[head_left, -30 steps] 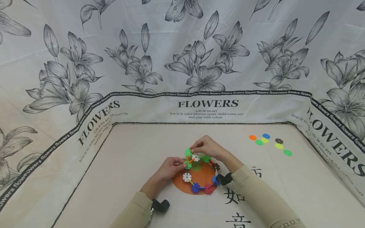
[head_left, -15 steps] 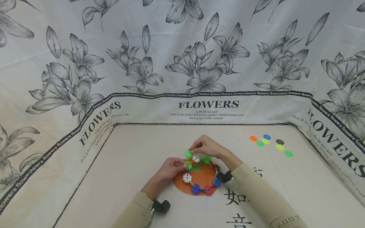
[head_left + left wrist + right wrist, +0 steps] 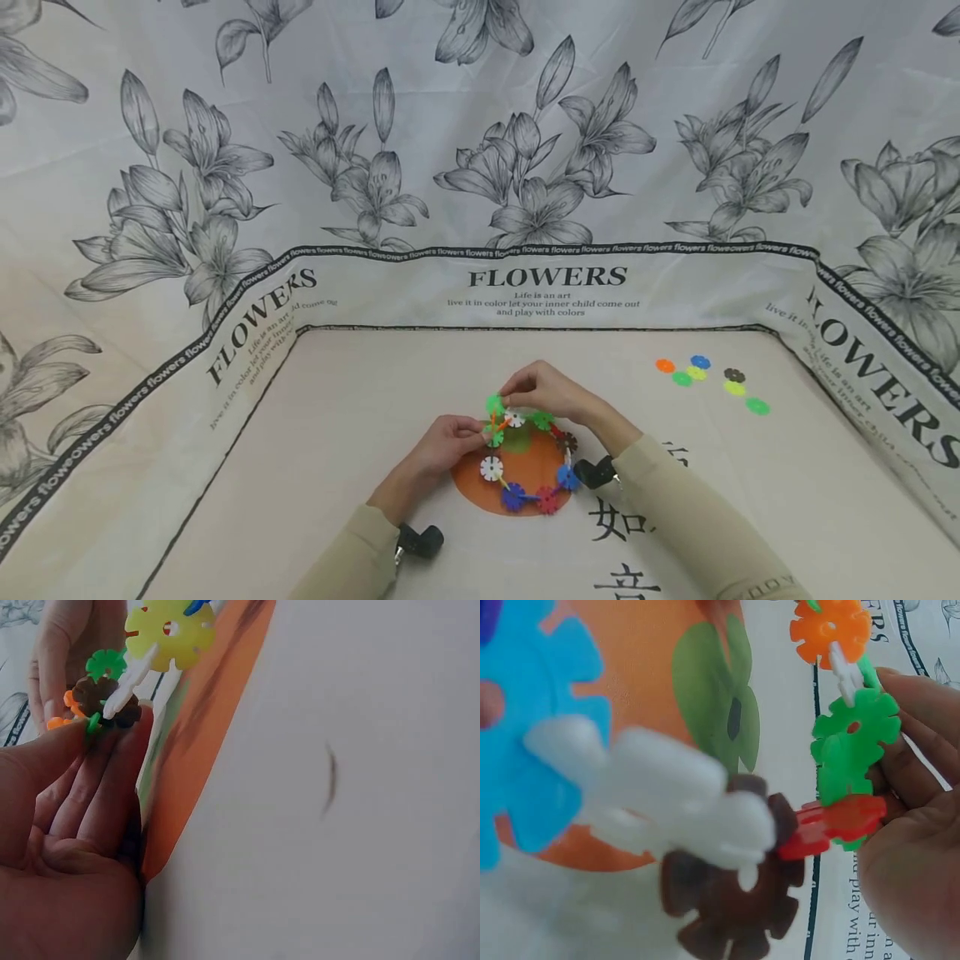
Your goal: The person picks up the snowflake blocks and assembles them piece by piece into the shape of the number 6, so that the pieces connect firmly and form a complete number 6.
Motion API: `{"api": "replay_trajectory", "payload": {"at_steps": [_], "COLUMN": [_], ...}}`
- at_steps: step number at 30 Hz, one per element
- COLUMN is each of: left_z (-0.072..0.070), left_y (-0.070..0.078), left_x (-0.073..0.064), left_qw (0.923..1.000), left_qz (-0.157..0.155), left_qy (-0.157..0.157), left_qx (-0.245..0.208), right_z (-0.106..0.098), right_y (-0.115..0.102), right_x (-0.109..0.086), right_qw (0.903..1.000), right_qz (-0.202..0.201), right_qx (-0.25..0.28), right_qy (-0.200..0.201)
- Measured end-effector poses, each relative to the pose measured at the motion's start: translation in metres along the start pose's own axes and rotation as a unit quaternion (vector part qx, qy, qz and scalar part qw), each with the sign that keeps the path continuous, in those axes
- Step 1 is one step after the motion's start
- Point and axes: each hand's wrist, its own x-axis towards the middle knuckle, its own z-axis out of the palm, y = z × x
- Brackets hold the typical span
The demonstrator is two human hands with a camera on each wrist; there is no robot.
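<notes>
Over the printed orange fruit I see a loop of plastic snowflake discs (image 3: 513, 497), joined slot to slot in several colours. My left hand (image 3: 441, 443) pinches the loop's upper left part between thumb and fingers; in the left wrist view a brown disc (image 3: 96, 700) and a green disc's edge sit at those fingertips. Opposite, my right hand (image 3: 551, 392) pinches a green disc (image 3: 495, 404) at the loop's top. A white disc (image 3: 491, 468) hangs just below the left fingertips. The right wrist view shows a blue disc (image 3: 532, 727) and another brown disc (image 3: 735, 900) close up.
Several loose discs, including an orange disc (image 3: 665, 365), a blue disc (image 3: 700, 362) and a green disc (image 3: 757, 406), lie at the back right of the cloth-covered table (image 3: 337, 375). Flower-printed cloth walls (image 3: 547, 287) rise at the back and sides.
</notes>
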Motion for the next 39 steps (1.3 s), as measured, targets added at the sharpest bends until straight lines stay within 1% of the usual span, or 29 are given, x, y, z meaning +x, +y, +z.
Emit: {"api": "replay_trajectory", "payload": {"at_steps": [3, 5, 9, 12, 16, 20, 23, 25, 27, 31, 36, 39], "left_z": [0.000, -0.001, -0.001, -0.001, 0.000, 0.000, 0.000, 0.000, -0.001, -0.001, -0.001, -0.001], "left_y": [-0.001, -0.001, 0.000, 0.001, 0.001, 0.001, 0.001, 0.000, 0.000, 0.000, 0.000, 0.000], "left_x": [-0.001, -0.001, -0.001, -0.001, -0.002, -0.003, -0.002, -0.002, -0.002, -0.001, -0.001, -0.001], "left_qw": [0.9999, 0.9999, 0.9999, 0.9999, 1.0000, 0.9999, 0.9999, 0.9999, 0.9999, 0.9999, 1.0000, 1.0000], "left_qz": [-0.008, -0.010, -0.008, -0.005, -0.005, -0.012, -0.014, -0.015, -0.012, -0.012, -0.004, -0.002], "left_qy": [-0.005, -0.006, -0.009, -0.010, -0.006, 0.000, 0.001, -0.001, -0.004, -0.005, -0.008, -0.008], "left_qx": [0.005, 0.004, 0.001, 0.000, 0.002, 0.004, 0.004, 0.002, 0.001, 0.000, 0.002, 0.001], "right_z": [-0.001, -0.006, -0.022, -0.041, -0.074, -0.107, -0.126, -0.135, -0.141, -0.147, -0.150, -0.150], "right_y": [0.000, 0.000, 0.005, 0.014, 0.034, 0.060, 0.081, 0.093, 0.103, 0.116, 0.126, 0.128], "right_x": [-0.006, -0.012, -0.032, -0.053, -0.082, -0.107, -0.123, -0.131, -0.136, -0.138, -0.135, -0.133], "right_qw": [0.9995, 0.9977, 0.9885, 0.9799, 0.9641, 0.9414, 0.9248, 0.9178, 0.9133, 0.9089, 0.9014, 0.8994], "right_qz": [0.005, 0.005, 0.013, 0.037, 0.085, 0.139, 0.188, 0.214, 0.235, 0.265, 0.287, 0.293], "right_qx": [-0.030, -0.067, -0.145, -0.180, -0.206, -0.222, -0.225, -0.224, -0.222, -0.211, -0.217, -0.219], "right_qy": [-0.001, 0.007, 0.041, 0.078, 0.144, 0.212, 0.242, 0.249, 0.248, 0.243, 0.241, 0.239]}}
